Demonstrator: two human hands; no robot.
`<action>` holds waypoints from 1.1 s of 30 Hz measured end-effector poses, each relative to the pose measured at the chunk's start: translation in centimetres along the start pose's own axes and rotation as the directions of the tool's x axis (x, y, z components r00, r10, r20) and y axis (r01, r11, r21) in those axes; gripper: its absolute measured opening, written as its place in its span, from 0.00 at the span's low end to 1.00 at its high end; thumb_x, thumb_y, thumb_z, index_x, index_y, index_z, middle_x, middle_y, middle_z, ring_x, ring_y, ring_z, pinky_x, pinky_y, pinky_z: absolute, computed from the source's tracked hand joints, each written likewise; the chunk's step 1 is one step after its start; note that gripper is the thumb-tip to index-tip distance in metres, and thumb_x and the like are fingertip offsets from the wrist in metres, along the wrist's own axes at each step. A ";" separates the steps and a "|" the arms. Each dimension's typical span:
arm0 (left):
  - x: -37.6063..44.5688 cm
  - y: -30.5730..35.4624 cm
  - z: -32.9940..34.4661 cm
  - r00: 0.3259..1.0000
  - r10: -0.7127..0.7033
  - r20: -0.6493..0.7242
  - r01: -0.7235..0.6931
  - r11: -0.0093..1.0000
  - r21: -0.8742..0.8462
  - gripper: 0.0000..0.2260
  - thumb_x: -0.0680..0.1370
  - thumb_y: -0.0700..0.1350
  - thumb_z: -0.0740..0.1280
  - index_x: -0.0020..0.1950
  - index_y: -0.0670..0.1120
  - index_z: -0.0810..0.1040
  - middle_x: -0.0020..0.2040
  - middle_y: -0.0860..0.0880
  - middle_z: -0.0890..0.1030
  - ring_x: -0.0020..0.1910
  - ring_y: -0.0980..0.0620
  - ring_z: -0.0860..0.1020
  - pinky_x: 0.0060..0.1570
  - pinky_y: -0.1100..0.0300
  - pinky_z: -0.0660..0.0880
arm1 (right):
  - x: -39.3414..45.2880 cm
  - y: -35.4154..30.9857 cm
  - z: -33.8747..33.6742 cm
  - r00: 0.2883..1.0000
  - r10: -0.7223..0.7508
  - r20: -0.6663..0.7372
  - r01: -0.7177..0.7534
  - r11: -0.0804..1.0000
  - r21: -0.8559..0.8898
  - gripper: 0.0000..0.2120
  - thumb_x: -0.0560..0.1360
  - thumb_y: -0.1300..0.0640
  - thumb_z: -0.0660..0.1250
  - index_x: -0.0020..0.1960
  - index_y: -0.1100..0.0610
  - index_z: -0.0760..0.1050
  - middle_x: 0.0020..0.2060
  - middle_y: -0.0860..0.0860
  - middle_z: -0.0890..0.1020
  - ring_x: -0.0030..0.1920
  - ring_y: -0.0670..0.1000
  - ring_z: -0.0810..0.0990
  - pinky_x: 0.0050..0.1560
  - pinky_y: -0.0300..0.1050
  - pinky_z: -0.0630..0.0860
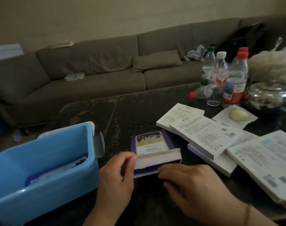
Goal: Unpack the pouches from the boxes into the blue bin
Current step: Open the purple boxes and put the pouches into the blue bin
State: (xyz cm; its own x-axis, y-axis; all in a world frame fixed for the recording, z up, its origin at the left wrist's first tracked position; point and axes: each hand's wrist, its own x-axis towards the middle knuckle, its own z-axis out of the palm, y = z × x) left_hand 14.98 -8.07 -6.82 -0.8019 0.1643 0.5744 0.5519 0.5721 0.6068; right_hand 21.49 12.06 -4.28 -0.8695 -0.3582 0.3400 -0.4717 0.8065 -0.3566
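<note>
White printed boxes crowd the dark table right of the purple cardboard box (pouch showing inside). Left hand pinches its flap; right hand grips its front edge. Blue plastic bin stands left.

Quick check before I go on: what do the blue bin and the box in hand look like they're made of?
Blue bin: looks like moulded plastic, smooth and slightly glossy, with rounded corners and light sheen on the rim. Purple box: likely thin printed cardboard, matte, with a folded white flap; the left hand and right hand grip it.
</note>
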 end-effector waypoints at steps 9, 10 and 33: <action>0.4 -0.3 0.3 0.996 0.017 -0.082 -0.019 1.000 -0.021 0.09 0.77 0.52 0.61 0.48 0.52 0.80 0.41 0.63 0.79 0.46 0.67 0.78 0.41 0.77 0.72 | 1.8 0.5 3.2 0.999 -0.007 0.046 0.016 0.978 -0.207 0.22 0.79 0.47 0.58 0.72 0.42 0.61 0.69 0.41 0.71 0.41 0.46 0.82 0.36 0.41 0.80; 0.4 -0.2 0.3 0.997 0.017 -0.081 -0.019 0.999 -0.026 0.10 0.77 0.52 0.61 0.48 0.52 0.80 0.42 0.63 0.79 0.46 0.67 0.78 0.42 0.77 0.72 | 1.8 0.6 3.4 0.999 -0.007 0.041 0.016 0.973 -0.232 0.21 0.78 0.47 0.61 0.70 0.41 0.63 0.66 0.41 0.74 0.40 0.45 0.82 0.35 0.40 0.80; -0.5 -0.8 -0.3 0.931 -0.274 0.242 0.319 0.933 -0.169 0.07 0.76 0.44 0.71 0.45 0.57 0.84 0.45 0.67 0.83 0.50 0.68 0.80 0.47 0.72 0.76 | -1.6 -5.1 -0.2 0.977 -0.206 -0.051 0.183 0.940 -0.288 0.16 0.80 0.50 0.55 0.42 0.41 0.79 0.41 0.36 0.83 0.39 0.37 0.82 0.37 0.32 0.79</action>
State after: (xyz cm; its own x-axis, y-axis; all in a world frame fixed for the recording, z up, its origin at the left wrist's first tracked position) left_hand 15.00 -8.88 -7.39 -0.9531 0.1902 0.2353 0.2976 0.4500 0.8420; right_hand 25.27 8.61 -2.88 -0.7454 -0.4921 0.4497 -0.5602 0.8281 -0.0222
